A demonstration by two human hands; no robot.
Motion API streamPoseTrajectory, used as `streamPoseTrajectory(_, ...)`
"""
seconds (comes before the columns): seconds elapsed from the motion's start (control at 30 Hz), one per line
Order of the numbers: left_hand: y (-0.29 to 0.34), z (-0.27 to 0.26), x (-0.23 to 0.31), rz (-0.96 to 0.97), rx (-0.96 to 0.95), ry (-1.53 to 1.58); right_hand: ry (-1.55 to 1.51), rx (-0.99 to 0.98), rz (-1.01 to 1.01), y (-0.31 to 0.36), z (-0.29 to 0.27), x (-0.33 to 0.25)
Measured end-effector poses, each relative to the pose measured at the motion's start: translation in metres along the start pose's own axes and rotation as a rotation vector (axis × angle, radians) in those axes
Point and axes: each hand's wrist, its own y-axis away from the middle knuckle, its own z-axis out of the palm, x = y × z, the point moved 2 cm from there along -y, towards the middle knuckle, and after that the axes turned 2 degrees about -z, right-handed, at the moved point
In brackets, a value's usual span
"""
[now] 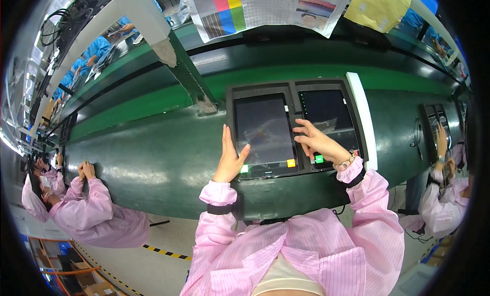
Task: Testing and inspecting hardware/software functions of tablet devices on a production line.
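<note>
Two dark-screened tablets lie side by side in a black foam tray [295, 99] on the bench. At the left edge of the left tablet [263, 132] rests my left hand [232, 158], its fingers stretched out and thumb spread over the lower left corner. Over the gap between the two tablets is my right hand [317, 141], fingers apart and partly bent, with nothing seen in it. Its forearm crosses the lower part of the right tablet [329, 112]. Small green, orange and white stickers sit on the screens, and both look covered with clear film.
A white foam strip [362, 122] borders the tray on the right. Farther right, another person works at a second tray [434, 117] beside a black cable [417, 137]. At left a person in pink sits with hands on the green bench [143, 153]. A green post [186, 66] stands behind.
</note>
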Motion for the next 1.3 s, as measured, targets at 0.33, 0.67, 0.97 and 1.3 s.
streamPoseTrajectory(0.33,0.01,0.007,-0.004,0.01,0.016,0.029,-0.161,0.174,-0.113,-0.008,0.019,-0.015)
streamPoseTrajectory(0.67,0.014,-0.008,0.034,-0.211,0.123,0.632,-0.21,0.209,-0.332,-0.001,0.046,-0.022)
streamPoseTrajectory(0.97,0.041,-0.012,0.065,-0.332,0.132,1.263,-0.047,0.095,-0.413,0.062,0.047,-0.063)
streamPoseTrajectory(1.3,0.06,0.001,0.094,-0.284,0.048,1.257,-0.362,0.45,-0.924,0.048,0.034,-0.107)
